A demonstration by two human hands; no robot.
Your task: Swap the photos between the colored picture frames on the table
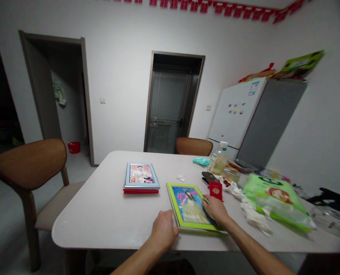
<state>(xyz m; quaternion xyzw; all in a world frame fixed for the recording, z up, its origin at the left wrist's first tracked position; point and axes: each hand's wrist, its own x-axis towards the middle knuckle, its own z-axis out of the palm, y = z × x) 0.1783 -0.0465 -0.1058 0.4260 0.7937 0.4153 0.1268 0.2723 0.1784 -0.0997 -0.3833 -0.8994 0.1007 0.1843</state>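
Observation:
A lime-green picture frame lies near the front edge of the table, holding a picture of a figure in a yellow dress. My left hand is closed at its lower left corner, thumb against the edge. Across the frame's right side lies my right hand, its fingers curled around that edge and partly hidden. To the left, a light-blue picture frame with a portrait sits on top of a red-sided item. Just beyond my right hand is a small red booklet.
On the pale table are a crumpled tissue, a dark phone-like object, a clear bottle, a glass jar, used tissues and a green tissue pack. Wooden chairs stand at the left and far side.

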